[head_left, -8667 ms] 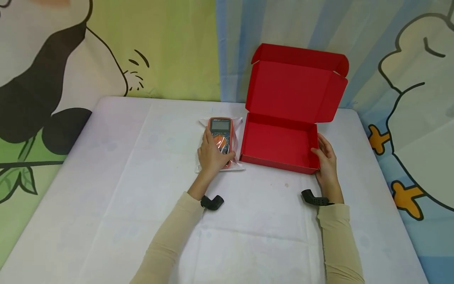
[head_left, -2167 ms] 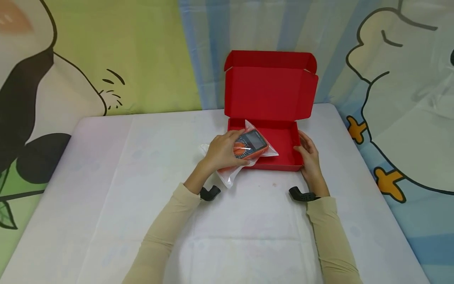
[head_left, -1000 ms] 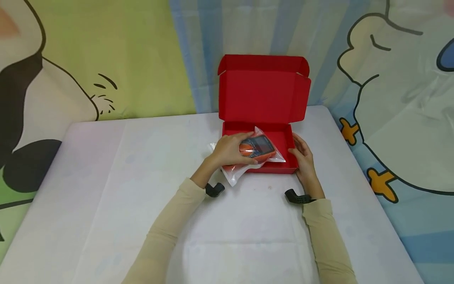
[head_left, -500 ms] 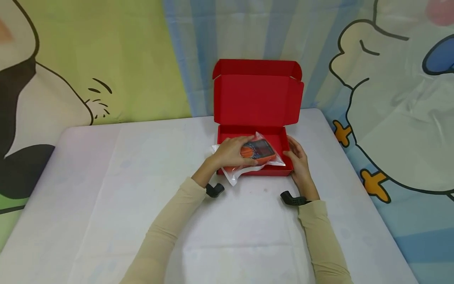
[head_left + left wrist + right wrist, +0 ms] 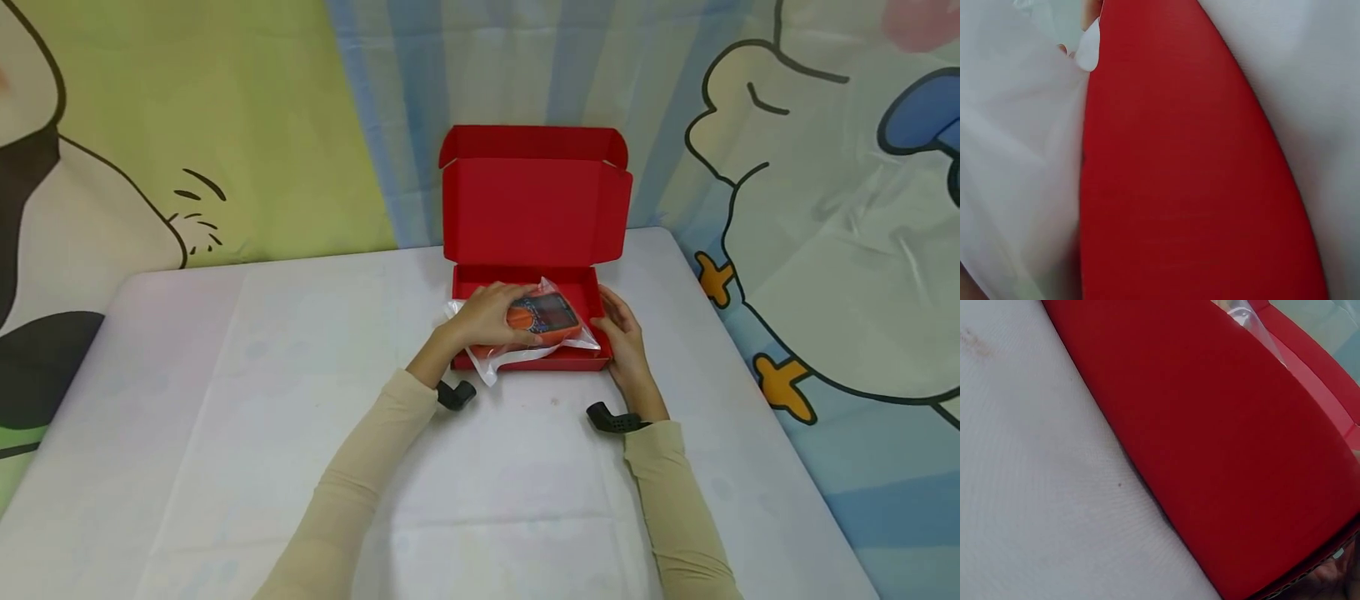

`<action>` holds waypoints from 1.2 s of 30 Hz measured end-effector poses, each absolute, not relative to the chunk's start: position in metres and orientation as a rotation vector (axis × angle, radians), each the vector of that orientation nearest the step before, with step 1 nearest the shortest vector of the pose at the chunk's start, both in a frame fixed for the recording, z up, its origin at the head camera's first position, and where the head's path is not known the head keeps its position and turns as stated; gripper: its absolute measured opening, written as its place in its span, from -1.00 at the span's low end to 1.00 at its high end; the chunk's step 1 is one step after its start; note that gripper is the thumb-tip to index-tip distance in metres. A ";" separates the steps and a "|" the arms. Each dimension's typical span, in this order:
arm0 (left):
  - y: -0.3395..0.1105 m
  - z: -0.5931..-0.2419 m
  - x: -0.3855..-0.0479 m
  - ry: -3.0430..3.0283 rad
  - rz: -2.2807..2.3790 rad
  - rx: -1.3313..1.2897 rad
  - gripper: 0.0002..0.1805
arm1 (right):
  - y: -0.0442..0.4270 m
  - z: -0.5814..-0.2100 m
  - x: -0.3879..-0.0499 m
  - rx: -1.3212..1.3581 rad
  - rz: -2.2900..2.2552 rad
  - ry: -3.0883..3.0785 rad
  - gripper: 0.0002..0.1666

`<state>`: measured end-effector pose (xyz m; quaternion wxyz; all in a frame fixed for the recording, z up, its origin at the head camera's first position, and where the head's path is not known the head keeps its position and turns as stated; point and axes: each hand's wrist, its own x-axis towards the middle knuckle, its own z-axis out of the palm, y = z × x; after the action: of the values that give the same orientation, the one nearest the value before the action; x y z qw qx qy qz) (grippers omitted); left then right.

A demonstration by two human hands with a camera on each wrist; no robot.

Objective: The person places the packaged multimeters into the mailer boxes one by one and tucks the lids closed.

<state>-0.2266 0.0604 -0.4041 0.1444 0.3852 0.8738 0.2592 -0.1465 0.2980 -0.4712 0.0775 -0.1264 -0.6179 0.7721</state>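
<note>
An orange and dark multimeter (image 5: 551, 315) in a clear plastic bag (image 5: 517, 358) lies slanted over the red cardboard box (image 5: 536, 208), whose lid stands up at the back. My left hand (image 5: 487, 318) grips the multimeter through the bag from the left, thumb in front and fingers behind. The bag's near corner hangs over the box's front wall. At the box's right wall, my right hand (image 5: 626, 342) holds the side with the thumb inside the rim and fingers outside. In both wrist views the red front wall (image 5: 1179, 156) fills much of the picture.
A white cloth covers the table (image 5: 300, 375). Behind it hangs a curtain (image 5: 285, 125) with cartoon animals, close to the raised lid. Black wrist cameras (image 5: 456, 395) sit on both wrists, near the table surface.
The left hand has lifted the bagged multimeter from the table left of the box and brought it over the box. Lately it has sunk slightly lower; the right hand keeps holding the box's side.
</note>
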 end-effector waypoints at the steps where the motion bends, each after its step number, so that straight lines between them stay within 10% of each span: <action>1: 0.061 -0.404 -0.227 2.516 0.744 1.114 -0.02 | 0.298 -0.471 -0.146 -0.380 2.312 -1.853 -0.33; 36: 0.065 -0.402 -0.242 2.390 0.836 1.178 -0.08 | 0.298 -0.472 -0.146 -0.306 2.302 -1.849 -0.32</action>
<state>-0.2420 0.0646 -0.4023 0.1738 0.4154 0.8428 0.2948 -0.1462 0.2981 -0.4723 0.0867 -0.1026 -0.6206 0.7726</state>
